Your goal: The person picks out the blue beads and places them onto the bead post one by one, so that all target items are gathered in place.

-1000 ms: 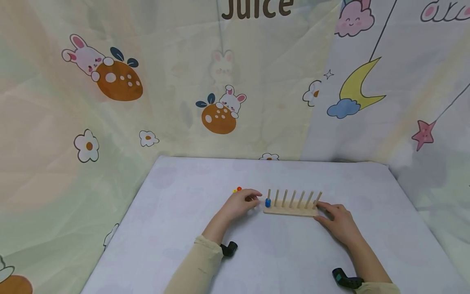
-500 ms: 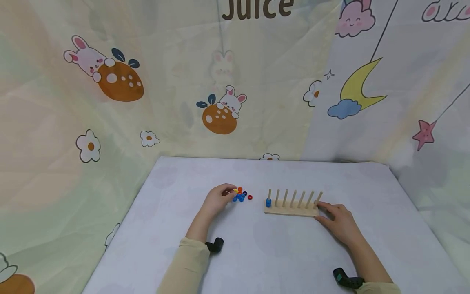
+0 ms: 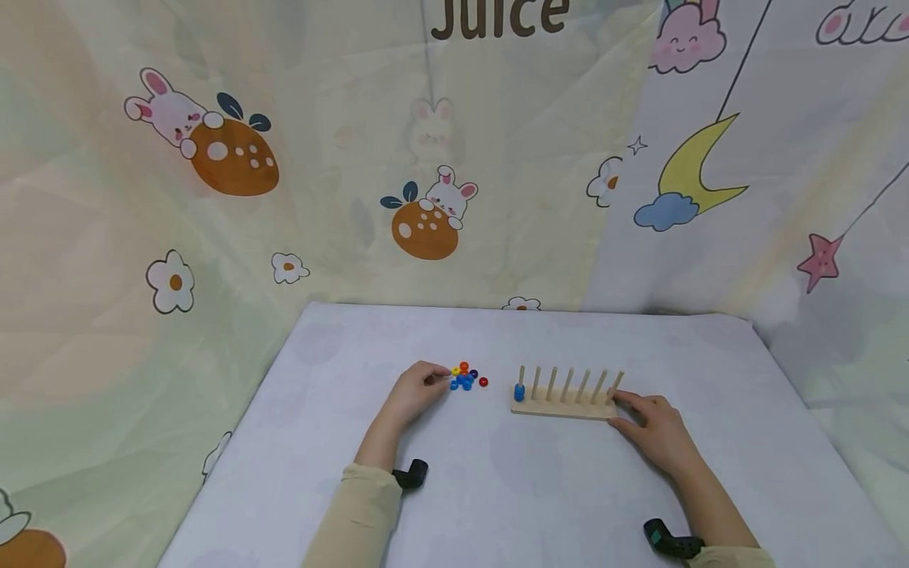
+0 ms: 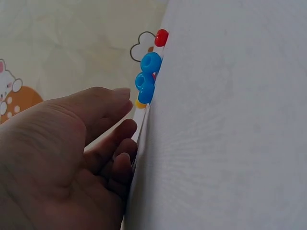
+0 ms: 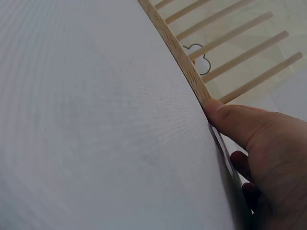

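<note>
The left hand [image 3: 414,392] is hovering just beside the beads [image 3: 465,381], fingers loosely bent, seemingly holding nothing; a careless nudge could send them rolling. The right hand [image 3: 655,426] is pinching the adjacent end of the peg rack [image 3: 561,409]; loosening might let it slide.

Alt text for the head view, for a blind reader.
A person's left hand is beside loose colored beads on a white table; the right hand holds a wooden peg rack with blue beads on its leftmost peg.

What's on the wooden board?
The board holds seven pegs, with blue beads on the leftmost; they hide that peg's lower part. The right hand partly covers the board's right end.
</note>
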Action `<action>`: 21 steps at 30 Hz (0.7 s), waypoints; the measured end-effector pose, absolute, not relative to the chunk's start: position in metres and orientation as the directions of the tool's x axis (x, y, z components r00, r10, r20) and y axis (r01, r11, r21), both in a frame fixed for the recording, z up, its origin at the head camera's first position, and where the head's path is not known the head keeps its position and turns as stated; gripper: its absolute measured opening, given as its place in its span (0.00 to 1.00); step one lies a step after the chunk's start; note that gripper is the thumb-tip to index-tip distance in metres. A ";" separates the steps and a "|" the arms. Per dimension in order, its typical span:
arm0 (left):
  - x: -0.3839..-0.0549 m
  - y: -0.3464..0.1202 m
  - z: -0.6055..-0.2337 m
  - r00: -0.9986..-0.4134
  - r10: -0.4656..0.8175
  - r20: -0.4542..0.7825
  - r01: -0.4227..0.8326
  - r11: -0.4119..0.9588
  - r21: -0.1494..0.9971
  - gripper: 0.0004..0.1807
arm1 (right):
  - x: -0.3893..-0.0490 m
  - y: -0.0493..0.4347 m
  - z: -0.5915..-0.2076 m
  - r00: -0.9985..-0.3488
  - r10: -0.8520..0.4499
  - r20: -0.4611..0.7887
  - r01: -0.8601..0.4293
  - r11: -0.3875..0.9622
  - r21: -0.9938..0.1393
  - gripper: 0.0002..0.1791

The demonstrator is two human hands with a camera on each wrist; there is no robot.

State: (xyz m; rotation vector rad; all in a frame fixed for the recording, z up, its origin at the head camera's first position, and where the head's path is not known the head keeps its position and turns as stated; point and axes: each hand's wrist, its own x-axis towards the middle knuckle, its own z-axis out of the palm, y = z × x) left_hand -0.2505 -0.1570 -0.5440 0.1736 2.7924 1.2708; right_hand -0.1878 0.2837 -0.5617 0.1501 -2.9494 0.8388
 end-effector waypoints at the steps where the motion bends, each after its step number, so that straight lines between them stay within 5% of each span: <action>1: -0.250 -0.157 -0.544 -0.991 0.131 -0.014 0.076 0.654 0.753 0.11 | -0.188 0.284 -0.561 -0.993 -0.075 0.094 -0.113 0.846 -0.520 0.33; 21: -0.253 -0.144 -0.550 -0.988 0.150 0.027 0.134 0.764 0.631 0.13 | -0.188 0.284 -0.562 -0.992 -0.074 0.102 -0.117 0.846 -0.520 0.32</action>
